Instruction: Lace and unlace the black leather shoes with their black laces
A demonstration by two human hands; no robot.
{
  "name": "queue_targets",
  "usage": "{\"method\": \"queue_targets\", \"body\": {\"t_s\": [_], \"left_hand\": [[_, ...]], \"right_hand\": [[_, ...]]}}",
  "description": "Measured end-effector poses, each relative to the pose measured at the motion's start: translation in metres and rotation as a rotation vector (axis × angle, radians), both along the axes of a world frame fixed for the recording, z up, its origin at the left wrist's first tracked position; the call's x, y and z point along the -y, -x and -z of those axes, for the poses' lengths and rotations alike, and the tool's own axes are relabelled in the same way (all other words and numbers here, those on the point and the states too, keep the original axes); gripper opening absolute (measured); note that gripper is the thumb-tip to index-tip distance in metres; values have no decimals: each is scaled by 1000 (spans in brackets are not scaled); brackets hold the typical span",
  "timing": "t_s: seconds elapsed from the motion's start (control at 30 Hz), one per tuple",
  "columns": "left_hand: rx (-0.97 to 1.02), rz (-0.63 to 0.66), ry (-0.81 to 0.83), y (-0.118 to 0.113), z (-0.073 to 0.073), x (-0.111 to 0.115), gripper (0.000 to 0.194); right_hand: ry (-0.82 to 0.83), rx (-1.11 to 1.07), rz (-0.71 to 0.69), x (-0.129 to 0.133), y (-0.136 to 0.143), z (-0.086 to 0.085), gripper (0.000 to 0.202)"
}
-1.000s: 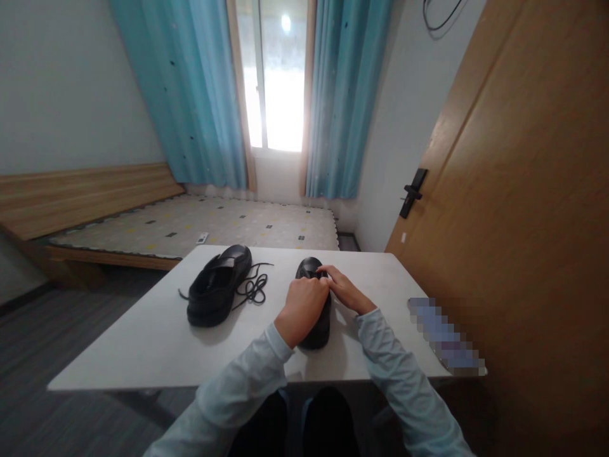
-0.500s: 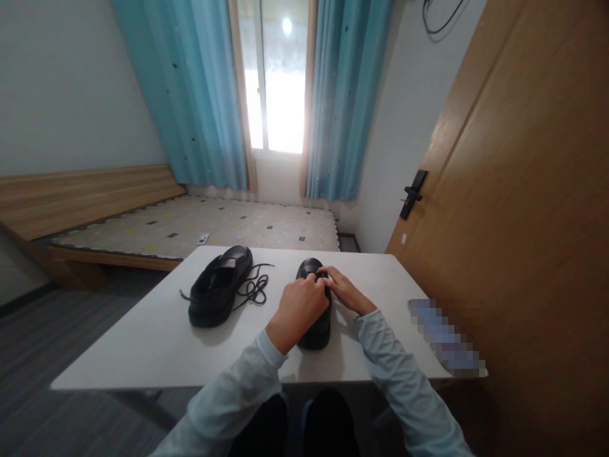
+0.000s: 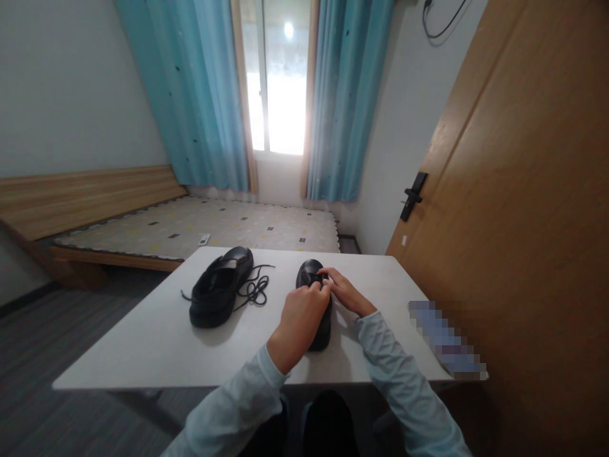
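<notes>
On the white rectangular table, we see the glossy black shoe lying twelve-to-six, toe at twelve, our left hand over it from seven, our right hand from four, fingertips equally near its upper, their clamping indeterminable.

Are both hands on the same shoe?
Yes, the left hand and right hand both touch the right-hand black shoe.

Both hands, left and right, on black shoe atop white table. Other shoe left of it, loose lace between. Bed beyond table.
</notes>
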State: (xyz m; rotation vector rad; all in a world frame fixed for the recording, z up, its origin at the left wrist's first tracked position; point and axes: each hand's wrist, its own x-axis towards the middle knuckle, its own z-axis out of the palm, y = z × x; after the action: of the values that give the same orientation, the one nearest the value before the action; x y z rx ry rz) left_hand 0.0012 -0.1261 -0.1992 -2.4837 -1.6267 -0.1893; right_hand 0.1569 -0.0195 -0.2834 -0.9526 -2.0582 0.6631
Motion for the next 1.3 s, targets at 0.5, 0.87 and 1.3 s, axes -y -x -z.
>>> {"method": "queue_targets", "body": {"t_s": [0.5, 0.87, 1.3], "left_hand": [[147, 94, -308, 14, 22, 17, 12], [366, 162, -698, 39, 24, 18, 17], [523, 195, -791, 45, 24, 28, 17]], "right_hand": [[9, 20, -5, 5, 1, -6, 31], [40, 25, -6, 6, 1, -6, 34], [59, -2, -142, 13, -1, -17, 56]]}}
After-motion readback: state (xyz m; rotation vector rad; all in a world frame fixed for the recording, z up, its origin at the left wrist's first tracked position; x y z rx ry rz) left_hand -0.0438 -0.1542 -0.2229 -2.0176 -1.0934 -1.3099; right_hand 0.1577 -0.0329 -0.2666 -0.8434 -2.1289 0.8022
